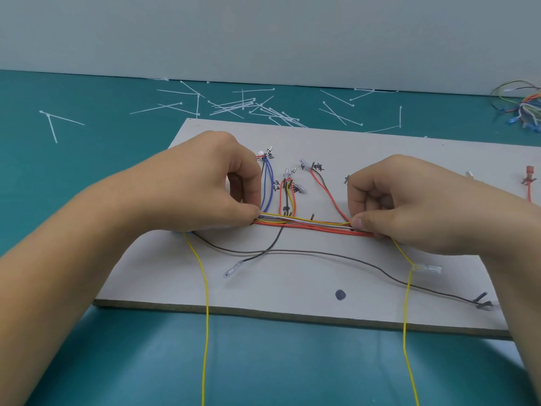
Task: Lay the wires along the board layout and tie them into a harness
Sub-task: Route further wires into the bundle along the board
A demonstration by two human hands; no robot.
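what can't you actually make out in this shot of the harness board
All in the head view:
- Ends of the wire bundle: covered by the left hand and right hand pinching it.
- Lower ends of the two yellow wires: cut off by the bottom edge.
- The spare wire pile: cut by the right edge.
- The handwritten labels on the board: too small, partly crossed by wires.

Work surface (73, 177): teal covering, matte, evenly lit. Rear wall (263, 33): plain pale grey, meeting the surface along a straight seam. Shadows soft, light diffuse.
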